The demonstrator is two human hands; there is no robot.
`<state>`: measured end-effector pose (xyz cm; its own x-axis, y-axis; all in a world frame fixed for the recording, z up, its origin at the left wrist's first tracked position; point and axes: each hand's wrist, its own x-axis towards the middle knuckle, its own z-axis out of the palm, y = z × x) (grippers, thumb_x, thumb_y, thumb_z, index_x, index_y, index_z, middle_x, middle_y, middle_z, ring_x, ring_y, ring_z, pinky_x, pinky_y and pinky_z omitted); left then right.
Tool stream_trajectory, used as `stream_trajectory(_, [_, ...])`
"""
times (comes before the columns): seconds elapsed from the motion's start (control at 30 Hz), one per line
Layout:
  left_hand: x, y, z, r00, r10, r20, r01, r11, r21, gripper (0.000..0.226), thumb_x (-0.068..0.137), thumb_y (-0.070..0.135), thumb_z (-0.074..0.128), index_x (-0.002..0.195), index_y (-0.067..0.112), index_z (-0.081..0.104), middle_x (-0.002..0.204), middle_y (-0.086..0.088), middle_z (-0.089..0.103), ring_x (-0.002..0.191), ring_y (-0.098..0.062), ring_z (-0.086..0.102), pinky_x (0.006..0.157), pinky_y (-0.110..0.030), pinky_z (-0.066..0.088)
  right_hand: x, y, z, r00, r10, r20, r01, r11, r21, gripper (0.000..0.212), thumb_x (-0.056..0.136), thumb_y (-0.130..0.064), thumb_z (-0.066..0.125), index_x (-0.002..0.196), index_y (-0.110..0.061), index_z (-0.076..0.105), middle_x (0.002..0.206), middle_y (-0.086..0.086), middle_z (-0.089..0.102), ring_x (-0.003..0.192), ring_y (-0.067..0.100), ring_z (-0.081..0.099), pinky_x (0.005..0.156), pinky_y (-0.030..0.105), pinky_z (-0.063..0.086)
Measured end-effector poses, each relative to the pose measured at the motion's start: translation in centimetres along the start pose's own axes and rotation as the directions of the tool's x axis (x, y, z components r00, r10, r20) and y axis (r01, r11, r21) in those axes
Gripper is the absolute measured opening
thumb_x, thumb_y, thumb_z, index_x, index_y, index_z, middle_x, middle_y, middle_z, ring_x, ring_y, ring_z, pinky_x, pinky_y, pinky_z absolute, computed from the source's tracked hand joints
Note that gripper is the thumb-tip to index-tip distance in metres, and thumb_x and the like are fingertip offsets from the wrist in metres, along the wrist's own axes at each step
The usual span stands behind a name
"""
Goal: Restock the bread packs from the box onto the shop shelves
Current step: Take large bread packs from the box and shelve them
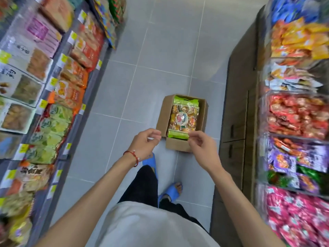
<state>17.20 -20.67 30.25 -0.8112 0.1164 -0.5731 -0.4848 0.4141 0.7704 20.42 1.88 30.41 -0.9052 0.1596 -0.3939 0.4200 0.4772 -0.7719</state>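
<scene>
I stand in a narrow shop aisle on a grey tiled floor [160, 50]. My left hand [145, 141] and right hand [201, 143] hang side by side in the middle of the frame, slightly apart, fingers loosely curled and holding nothing, with a red cord bracelet [132, 155] on the left wrist. Just above them in the frame the cardboard box [162, 120] sits open on the floor with a green-ended bread pack [184, 118] lying flat inside, and stocked left shelves [75, 127] and right shelves [260, 113] run down either edge.
</scene>
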Motion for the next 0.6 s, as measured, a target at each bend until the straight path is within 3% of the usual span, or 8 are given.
stream_trajectory(0.07, [1.5, 0.1, 1.0, 1.000, -0.020, -0.012, 0.021, 1.000, 0.013, 0.025, 0.093, 0.007, 0.057, 0.104, 0.028, 0.066, 0.099, 0.004, 0.071, 0.097, -0.024, 0.068, 0.088, -0.035, 0.057, 1.8, 0.8, -1.0, 1.000, 0.022, 0.022, -0.022, 1.000, -0.019, 0.023, 0.100, -0.014, 0.062, 0.121, -0.020, 0.070, 0.104, -0.013, 0.069, 0.096, -0.001, 0.064, 0.078, 0.009, 0.051])
stream_trajectory(0.17, [4.7, 0.6, 1.6, 0.997, -0.055, -0.047, 0.057, 0.997, 0.049, 0.027, 0.094, 0.007, 0.053, 0.113, 0.020, 0.067, 0.098, 0.005, 0.072, 0.099, -0.017, 0.067, 0.087, -0.025, 0.050, 5.5, 1.7, -1.9, 0.997, 0.038, 0.063, -0.033, 0.996, -0.082, 0.024, 0.101, -0.017, 0.061, 0.124, -0.022, 0.067, 0.110, -0.012, 0.067, 0.093, -0.006, 0.060, 0.066, 0.003, 0.046])
stream_trajectory(0.27, [8.9, 1.1, 1.9, 0.992, -0.091, -0.089, 0.096, 0.993, 0.063, 0.025, 0.095, 0.012, 0.054, 0.114, 0.018, 0.068, 0.108, 0.000, 0.071, 0.102, -0.018, 0.065, 0.088, -0.027, 0.048, 9.2, 2.1, -2.3, 0.996, 0.051, 0.076, -0.040, 0.990, -0.134, 0.025, 0.102, -0.017, 0.061, 0.126, -0.018, 0.067, 0.117, -0.007, 0.067, 0.094, -0.005, 0.059, 0.066, 0.006, 0.045])
stream_trajectory(0.43, [13.9, 2.0, 3.1, 0.974, -0.192, -0.118, 0.197, 0.980, 0.034, 0.021, 0.093, 0.016, 0.058, 0.111, 0.018, 0.070, 0.108, -0.002, 0.070, 0.101, -0.019, 0.066, 0.096, -0.034, 0.051, 14.7, 2.2, -2.2, 0.976, 0.092, 0.200, -0.055, 0.981, -0.187, 0.025, 0.102, -0.017, 0.060, 0.127, -0.019, 0.066, 0.117, -0.006, 0.067, 0.097, 0.000, 0.060, 0.071, 0.009, 0.045])
stream_trajectory(0.6, [17.1, 2.9, 5.3, 0.956, -0.282, -0.080, 0.281, 0.959, -0.018, 0.022, 0.094, 0.014, 0.056, 0.113, 0.017, 0.069, 0.107, 0.001, 0.066, 0.101, -0.017, 0.062, 0.086, -0.021, 0.044, 19.3, 2.6, -2.4, 0.953, 0.125, 0.278, -0.069, 0.977, -0.202, 0.027, 0.102, -0.016, 0.060, 0.128, -0.019, 0.066, 0.123, -0.003, 0.068, 0.106, 0.011, 0.063, 0.091, 0.026, 0.053])
